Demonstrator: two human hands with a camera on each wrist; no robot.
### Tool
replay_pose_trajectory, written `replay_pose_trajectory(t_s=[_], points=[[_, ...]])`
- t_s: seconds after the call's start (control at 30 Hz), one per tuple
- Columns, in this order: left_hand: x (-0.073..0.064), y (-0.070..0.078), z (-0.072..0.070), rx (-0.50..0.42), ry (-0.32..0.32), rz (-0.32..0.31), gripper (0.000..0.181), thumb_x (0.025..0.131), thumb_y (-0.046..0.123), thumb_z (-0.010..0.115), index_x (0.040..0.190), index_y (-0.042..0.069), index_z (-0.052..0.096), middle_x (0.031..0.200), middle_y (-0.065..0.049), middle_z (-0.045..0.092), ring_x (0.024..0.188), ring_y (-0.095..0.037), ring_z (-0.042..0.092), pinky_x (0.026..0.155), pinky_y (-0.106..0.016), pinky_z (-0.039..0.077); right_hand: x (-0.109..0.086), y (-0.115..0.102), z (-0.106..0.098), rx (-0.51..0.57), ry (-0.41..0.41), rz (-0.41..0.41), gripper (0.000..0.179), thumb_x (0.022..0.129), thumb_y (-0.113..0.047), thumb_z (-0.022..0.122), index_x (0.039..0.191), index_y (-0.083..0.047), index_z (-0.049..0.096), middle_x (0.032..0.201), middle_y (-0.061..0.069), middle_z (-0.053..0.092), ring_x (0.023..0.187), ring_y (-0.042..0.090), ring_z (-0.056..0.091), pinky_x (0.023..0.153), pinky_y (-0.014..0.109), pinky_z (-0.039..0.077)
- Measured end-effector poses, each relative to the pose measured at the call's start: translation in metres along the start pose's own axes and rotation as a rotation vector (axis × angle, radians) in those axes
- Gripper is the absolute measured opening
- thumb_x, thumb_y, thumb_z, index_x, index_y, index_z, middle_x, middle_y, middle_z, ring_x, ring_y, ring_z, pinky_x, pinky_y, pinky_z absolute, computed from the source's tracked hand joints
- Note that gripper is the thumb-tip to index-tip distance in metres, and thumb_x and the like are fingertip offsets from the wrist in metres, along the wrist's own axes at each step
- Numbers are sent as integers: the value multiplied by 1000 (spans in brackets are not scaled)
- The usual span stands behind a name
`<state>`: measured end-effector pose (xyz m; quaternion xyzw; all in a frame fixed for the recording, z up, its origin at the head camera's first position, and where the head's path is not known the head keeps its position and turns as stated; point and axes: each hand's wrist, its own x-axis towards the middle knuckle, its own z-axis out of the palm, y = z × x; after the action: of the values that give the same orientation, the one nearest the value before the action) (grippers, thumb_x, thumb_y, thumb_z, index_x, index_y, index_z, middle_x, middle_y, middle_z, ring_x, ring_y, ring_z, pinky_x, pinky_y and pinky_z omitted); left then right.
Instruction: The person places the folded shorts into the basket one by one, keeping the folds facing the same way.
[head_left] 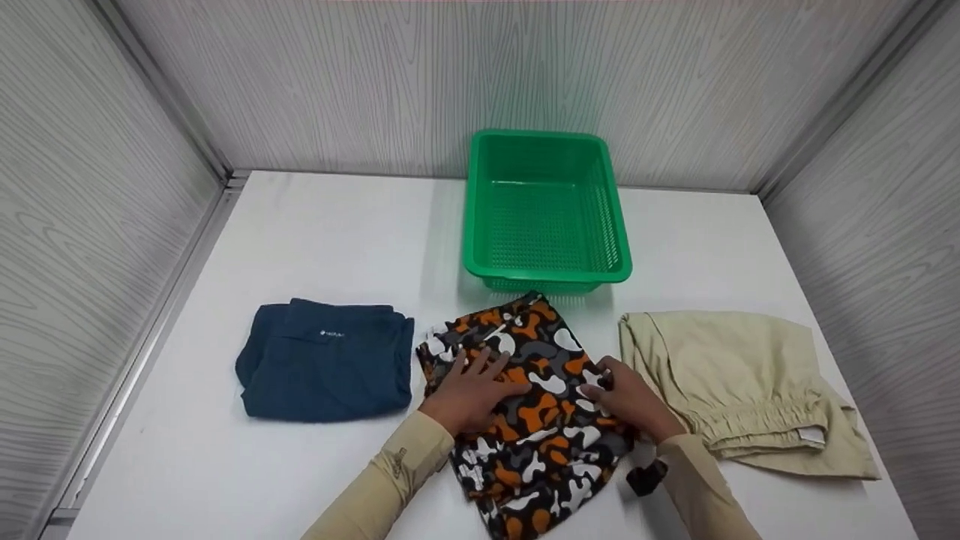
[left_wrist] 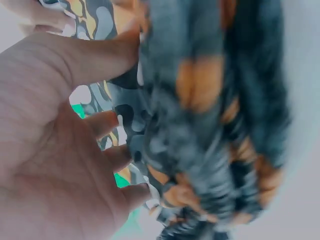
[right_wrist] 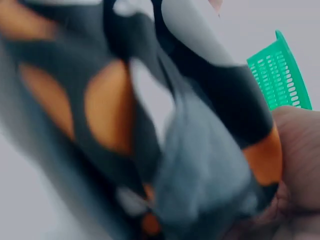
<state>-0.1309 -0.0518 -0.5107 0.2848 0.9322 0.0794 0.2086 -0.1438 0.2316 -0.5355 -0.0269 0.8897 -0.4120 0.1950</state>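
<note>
Camouflage-print shorts in orange, black, grey and white lie on the white table, their lower part creased in folds. My left hand rests on their left side with fingers spread. In the left wrist view, the thumb and fingertips touch the cloth, and a gathered band bulges beside them. At the right edge, my right hand pinches the cloth between thumb and fingers. Bunched fabric hides most of that hand's fingers in the right wrist view.
Behind the shorts stands a green plastic basket with nothing in it. A folded dark blue garment lies to the left. Beige trousers with an elastic waist lie folded on the right. Pale panels wall the table at back and sides.
</note>
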Motion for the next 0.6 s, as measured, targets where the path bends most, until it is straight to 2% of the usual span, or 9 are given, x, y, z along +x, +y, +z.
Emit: replay_pose_trajectory(t_s=[0.13,0.23,0.3,0.47,0.6], points=[[-4,-4,4,58,27,-20,71,96,19,71,154,45,40,168,-9,17,154,-38,8,121,-59,7,-12,1,6,14,6,14,24,98,-19,69,105,-3,53,79,8,58,64,19,52,61,34,42],[-5,-5,7,100,60,-18,79,92,17,77,154,45,39,168,-12,16,153,-41,9,121,-59,9,-20,2,10,8,19,18,24,98,-17,70,103,-3,52,79,7,58,64,19,53,60,34,42],[-5,-4,8,117,76,-18,79,92,13,76,154,45,39,168,-12,16,153,-42,10,121,-60,11,-26,2,14,2,33,23,23,97,-15,71,102,-3,52,79,7,57,65,19,53,60,34,42],[-3,-6,9,116,102,-12,77,92,8,74,153,44,43,168,-13,16,153,-40,11,121,-59,12,-38,2,23,-1,57,44,23,95,-14,72,103,-3,54,83,8,57,69,20,54,62,36,44],[-2,-8,11,95,132,16,74,91,5,74,151,40,48,168,-13,16,153,-39,11,122,-57,10,-44,4,27,2,64,60,24,94,-14,74,105,-3,56,87,8,58,73,20,55,65,37,45]])
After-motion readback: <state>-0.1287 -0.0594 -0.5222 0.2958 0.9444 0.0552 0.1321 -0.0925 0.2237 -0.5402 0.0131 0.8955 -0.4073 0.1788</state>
